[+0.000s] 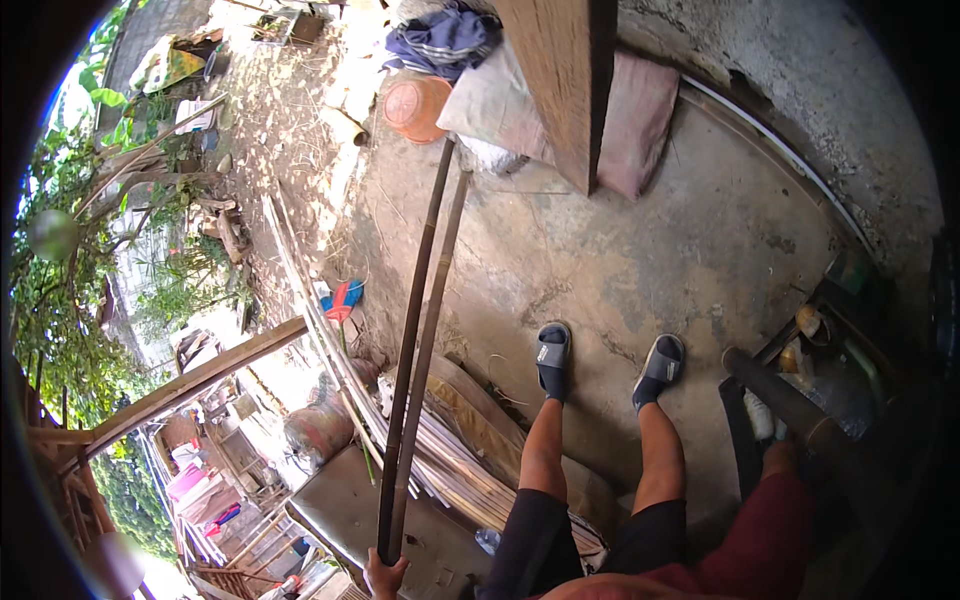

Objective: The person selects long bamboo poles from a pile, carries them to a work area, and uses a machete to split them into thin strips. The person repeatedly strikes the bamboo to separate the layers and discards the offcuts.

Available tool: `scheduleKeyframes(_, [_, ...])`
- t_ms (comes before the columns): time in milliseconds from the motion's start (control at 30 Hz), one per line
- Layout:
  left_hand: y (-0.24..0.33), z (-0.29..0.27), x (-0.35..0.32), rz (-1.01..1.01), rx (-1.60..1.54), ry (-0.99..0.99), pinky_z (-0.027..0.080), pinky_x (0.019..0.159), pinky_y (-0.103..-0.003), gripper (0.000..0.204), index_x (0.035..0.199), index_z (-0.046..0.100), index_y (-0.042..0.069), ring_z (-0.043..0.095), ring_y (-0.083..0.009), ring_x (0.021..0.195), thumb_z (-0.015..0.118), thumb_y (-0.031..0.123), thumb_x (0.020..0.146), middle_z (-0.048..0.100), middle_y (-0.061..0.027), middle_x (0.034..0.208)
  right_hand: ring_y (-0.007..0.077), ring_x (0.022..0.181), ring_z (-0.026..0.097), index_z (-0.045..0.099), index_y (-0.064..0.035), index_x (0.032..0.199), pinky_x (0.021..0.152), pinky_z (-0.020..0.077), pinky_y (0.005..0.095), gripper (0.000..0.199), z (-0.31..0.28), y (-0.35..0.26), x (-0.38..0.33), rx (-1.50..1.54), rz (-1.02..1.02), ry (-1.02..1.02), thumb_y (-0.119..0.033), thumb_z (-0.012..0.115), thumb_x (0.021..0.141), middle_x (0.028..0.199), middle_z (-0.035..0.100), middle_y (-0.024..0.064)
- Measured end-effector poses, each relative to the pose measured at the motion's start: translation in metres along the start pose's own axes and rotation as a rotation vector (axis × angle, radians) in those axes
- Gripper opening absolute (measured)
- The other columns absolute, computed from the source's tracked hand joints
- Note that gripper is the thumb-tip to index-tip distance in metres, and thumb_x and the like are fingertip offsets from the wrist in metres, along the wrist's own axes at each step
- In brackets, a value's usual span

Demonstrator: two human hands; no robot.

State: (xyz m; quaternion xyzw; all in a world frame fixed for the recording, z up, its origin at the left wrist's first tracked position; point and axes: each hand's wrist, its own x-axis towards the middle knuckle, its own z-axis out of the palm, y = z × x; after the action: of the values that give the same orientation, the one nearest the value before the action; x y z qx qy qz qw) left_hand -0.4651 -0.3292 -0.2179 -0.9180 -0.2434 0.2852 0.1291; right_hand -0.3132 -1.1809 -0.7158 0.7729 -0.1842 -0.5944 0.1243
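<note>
Two long dark bamboo poles [420,310] stretch from the lower edge up to near the orange bucket. My left hand [385,575] is wrapped round their near ends. At the right, my right hand [762,418] is down in shadow, below the maroon sleeve, and seems covered in something pale. Close beside it runs a thick dark pole [790,400]. Its fingers are too dim to make out, so whether it grips the pole is unclear.
A wooden post [570,90] stands ahead, before pinkish sacks [640,120]. The orange bucket [415,108] is left of it, under dark blue cloth [445,40]. Thin poles [450,455] and a rusty cylinder [318,430] lie left of my legs. Clutter [805,325] fills the right corner.
</note>
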Motion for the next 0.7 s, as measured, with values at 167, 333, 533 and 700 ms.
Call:
scheduleKeyframes(167, [0.059,-0.096,0.007,-0.352,-0.332,-0.205,0.052,0.071,-0.050,0.058,0.112,0.065,0.004,0.069,-0.0400,0.082,0.084,0.043,0.074,0.071,-0.0195,0.087,0.0316,0.119,0.064,0.070,-0.0094,0.123,0.096,0.0514,0.0448,0.036,-0.025,-0.001,-0.095,-0.030,-0.051,0.052,-0.025,0.059,0.092,0.130,0.065,0.0148])
scheduleKeyframes(333, [0.009,-0.109,-0.008,-0.105,-0.702,0.003,0.053,0.070,-0.046,0.047,0.108,0.066,0.004,0.070,-0.0348,0.080,0.079,0.040,0.080,0.072,-0.0188,0.086,0.0311,0.119,0.064,0.071,-0.0103,0.123,0.096,0.0515,0.0444,0.036,-0.080,-0.022,-0.202,-0.123,-0.122,0.163,-0.024,0.059,0.092,0.130,0.066,0.0132])
scheduleKeyframes(533, [-0.079,-0.079,0.047,-0.246,-0.575,-0.038,0.055,0.076,-0.053,0.059,0.102,0.063,0.006,0.068,-0.0451,0.087,0.083,0.048,0.065,0.070,-0.0245,0.089,0.0270,0.117,0.066,0.072,-0.0171,0.122,0.087,0.0546,0.0455,0.038,-0.205,-0.103,-0.350,-0.449,-0.328,0.039,-0.034,0.067,0.089,0.129,0.068,0.0058])
scheduleKeyframes(700, [-0.084,-0.119,0.112,-0.257,-0.756,-0.048,0.056,0.078,-0.051,0.061,0.104,0.063,0.001,0.070,-0.0429,0.087,0.081,0.048,0.069,0.071,-0.0248,0.090,0.0320,0.112,0.066,0.073,-0.0121,0.118,0.088,0.0532,0.0455,0.041,-0.324,-0.183,-0.475,-0.446,-0.324,0.058,-0.041,0.066,0.089,0.122,0.069,0.0121])
